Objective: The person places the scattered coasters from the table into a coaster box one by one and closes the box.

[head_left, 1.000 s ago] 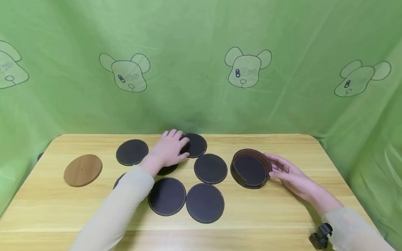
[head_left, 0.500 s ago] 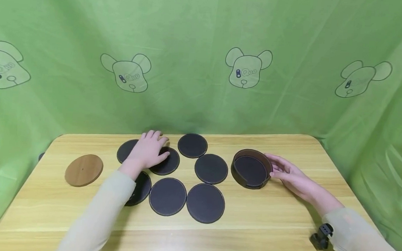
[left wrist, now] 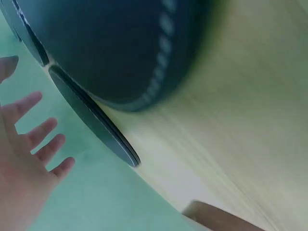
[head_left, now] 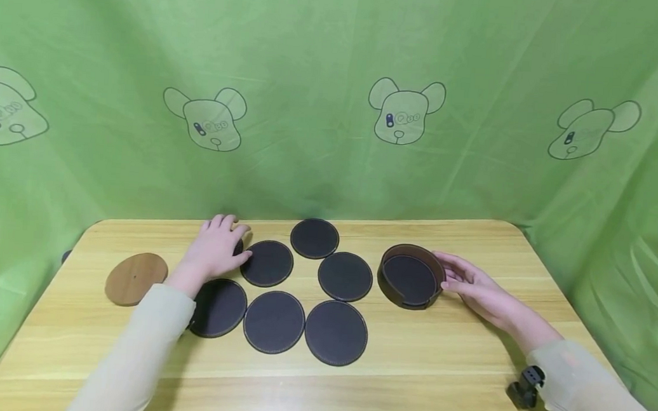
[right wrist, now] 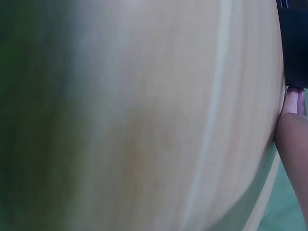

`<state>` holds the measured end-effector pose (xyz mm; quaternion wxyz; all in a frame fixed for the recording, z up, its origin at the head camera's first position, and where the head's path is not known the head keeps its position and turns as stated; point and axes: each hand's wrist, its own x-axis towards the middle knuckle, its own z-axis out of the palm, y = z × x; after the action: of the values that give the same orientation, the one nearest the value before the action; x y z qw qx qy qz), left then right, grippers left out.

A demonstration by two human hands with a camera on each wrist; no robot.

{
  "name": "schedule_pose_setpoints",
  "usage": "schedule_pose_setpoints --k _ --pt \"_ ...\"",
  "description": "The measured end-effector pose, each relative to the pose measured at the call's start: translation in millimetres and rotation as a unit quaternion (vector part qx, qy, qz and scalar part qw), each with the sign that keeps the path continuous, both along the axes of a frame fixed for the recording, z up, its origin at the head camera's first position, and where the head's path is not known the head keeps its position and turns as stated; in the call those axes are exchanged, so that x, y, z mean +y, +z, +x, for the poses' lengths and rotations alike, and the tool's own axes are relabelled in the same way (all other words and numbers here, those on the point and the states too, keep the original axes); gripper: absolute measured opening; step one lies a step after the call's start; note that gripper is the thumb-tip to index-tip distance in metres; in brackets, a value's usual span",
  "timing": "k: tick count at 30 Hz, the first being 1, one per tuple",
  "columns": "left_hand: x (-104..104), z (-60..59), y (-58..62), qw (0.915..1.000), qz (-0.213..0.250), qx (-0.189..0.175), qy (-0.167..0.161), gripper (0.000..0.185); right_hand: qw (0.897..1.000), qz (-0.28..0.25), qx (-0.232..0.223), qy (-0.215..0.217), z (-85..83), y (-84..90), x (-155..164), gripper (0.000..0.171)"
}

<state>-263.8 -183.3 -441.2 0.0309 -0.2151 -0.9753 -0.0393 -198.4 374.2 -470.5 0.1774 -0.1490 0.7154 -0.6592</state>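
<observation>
My left hand [head_left: 215,248] is over the back-left dark round coaster [head_left: 238,248], hiding most of it. In the left wrist view its fingers are spread and hold nothing, beside the edge of a coaster [left wrist: 96,118]. Just right of the hand lies another stitched coaster [head_left: 267,263]. At the right, my right hand [head_left: 469,288] rests against the outer wall of a round brown coaster holder [head_left: 392,289], thumb and fingertips along its side. The holder has a gap in its front wall and a dark disc inside. The right wrist view shows the fingers meeting the holder's wall [right wrist: 296,48].
More dark coasters lie flat: a back one [head_left: 315,238], a right one [head_left: 345,277] and a front row [head_left: 273,322]. A wooden disc [head_left: 136,279] sits at the left. Behind the wooden table [head_left: 408,389] hangs a green curtain [head_left: 309,166].
My left hand has moved left from the coasters near the back middle to the back-left one, uncovering those it passed. The right hand and the holder have stayed in place.
</observation>
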Motion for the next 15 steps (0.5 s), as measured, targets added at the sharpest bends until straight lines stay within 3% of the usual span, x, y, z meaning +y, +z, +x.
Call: schedule_pose_setpoints --k 8,15 --pt "-17 3.5 2.6 0.9997 0.024 -0.007 0.001 0.058 1.0 -0.001 -0.004 0.001 1.0 2.3 -1 0.063" --pt "-29 6.2 -3.3 0.999 0.028 -0.031 0.018 0.061 1.0 -0.007 -0.002 0.002 1.4 3.0 -1 0.062"
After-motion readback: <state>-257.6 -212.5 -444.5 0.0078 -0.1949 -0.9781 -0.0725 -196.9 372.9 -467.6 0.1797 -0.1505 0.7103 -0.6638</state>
